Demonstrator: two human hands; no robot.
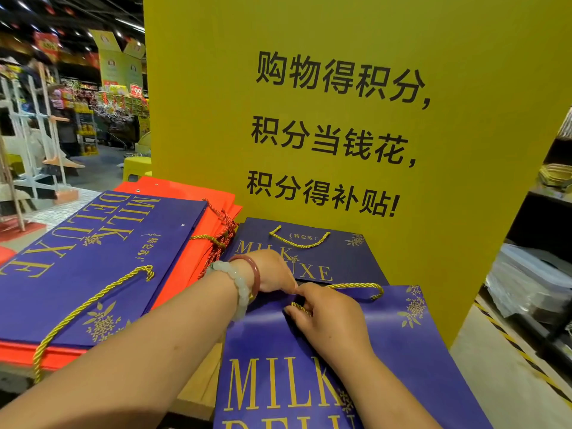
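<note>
A purple paper gift bag (402,351) printed "MILK DELUXE" in gold lies in front of me, with a gold rope handle (356,287) at its top edge. My right hand (328,314) pinches that top edge beside the rope. My left hand (272,270), with two bracelets on the wrist, grips the same edge just to the left, fingers curled out of sight behind it. A second purple bag (340,258) stands behind, leaning on the yellow sign.
To the left lies a flat stack of purple bags (77,267) on red-orange ones (192,261). A tall yellow sign (340,88) with black characters fills the back. Dark shelving (541,274) is at right; store aisles and a white ladder (31,134) at far left.
</note>
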